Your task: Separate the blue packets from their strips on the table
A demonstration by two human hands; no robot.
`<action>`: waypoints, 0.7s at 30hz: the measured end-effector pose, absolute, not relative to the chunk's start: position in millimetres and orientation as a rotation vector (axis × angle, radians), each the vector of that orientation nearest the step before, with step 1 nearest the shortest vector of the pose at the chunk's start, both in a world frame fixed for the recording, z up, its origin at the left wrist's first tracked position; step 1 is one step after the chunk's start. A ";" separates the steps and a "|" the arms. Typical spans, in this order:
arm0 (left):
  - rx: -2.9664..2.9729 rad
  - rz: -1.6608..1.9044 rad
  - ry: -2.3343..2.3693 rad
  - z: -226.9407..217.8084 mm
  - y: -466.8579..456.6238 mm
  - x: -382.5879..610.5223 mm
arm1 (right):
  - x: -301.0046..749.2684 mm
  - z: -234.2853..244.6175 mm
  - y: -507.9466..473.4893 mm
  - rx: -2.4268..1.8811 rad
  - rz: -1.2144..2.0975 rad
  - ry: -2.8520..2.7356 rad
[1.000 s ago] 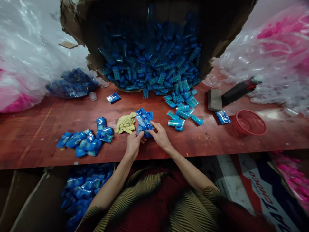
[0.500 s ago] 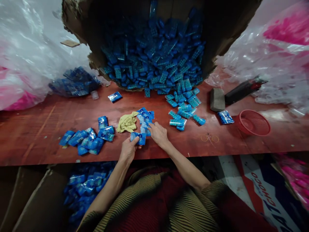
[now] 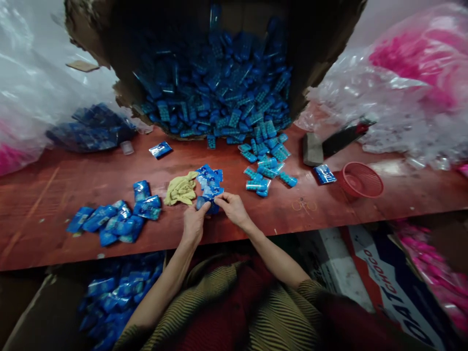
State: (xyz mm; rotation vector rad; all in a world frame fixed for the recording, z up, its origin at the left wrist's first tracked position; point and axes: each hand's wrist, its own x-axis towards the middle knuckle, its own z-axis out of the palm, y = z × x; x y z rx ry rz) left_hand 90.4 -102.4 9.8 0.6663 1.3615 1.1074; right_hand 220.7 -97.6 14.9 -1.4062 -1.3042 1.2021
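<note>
My left hand [image 3: 193, 222] and my right hand [image 3: 232, 208] both pinch one small blue packet [image 3: 206, 203] just above the red-brown table [image 3: 54, 180]. Behind it lies a small heap of blue packets [image 3: 209, 178], touching a crumpled yellow cloth [image 3: 181, 189]. To the left a spread of filled blue packets [image 3: 117, 217] lies on the table. A torn cardboard box [image 3: 321, 34] at the back spills several blue ridged pieces [image 3: 226, 92] onto the table, with loose ones [image 3: 265, 165] to the right of my hands.
A red mesh basket [image 3: 360, 179], a grey block [image 3: 312, 148] and a dark tool [image 3: 343, 136] sit at the right. Clear bags with pink items [image 3: 413, 68] flank the box. A box of blue packets [image 3: 117, 292] stands under the table's front edge at left.
My left hand drew a blue packet off the heap toward me; my right hand left the heap and now pinches the same packet. The camera view shifted right.
</note>
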 end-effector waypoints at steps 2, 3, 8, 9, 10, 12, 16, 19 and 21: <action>0.677 1.104 1.352 8.2 -101.7 92.6 | 218.0 16.4 -99.4 -1.437 1.150 -1.288; 0.681 1.115 1.353 7.5 -101.0 93.9 | 216.6 18.3 -100.9 -1.451 1.122 -1.296; 0.717 1.212 1.420 12.0 -95.6 103.5 | 213.2 27.0 -105.9 -1.540 0.971 -1.360; 0.693 1.194 1.387 15.0 -94.9 104.9 | 214.2 26.8 -105.4 -1.553 0.961 -1.361; 0.657 1.154 1.331 18.4 -94.6 105.6 | 215.9 25.9 -104.6 -1.559 0.966 -1.355; 0.585 1.040 1.201 24.8 -95.1 104.9 | 220.5 22.5 -102.7 -1.542 1.022 -1.337; 0.545 0.968 1.177 29.4 -98.6 99.9 | 227.2 14.9 -100.8 -1.399 1.173 -1.280; 0.512 1.052 1.243 25.9 -99.8 99.4 | 225.7 10.0 -101.0 -1.324 1.240 -1.266; 0.488 1.074 1.239 23.8 -99.7 100.5 | 223.2 6.6 -100.7 -1.340 1.259 -1.251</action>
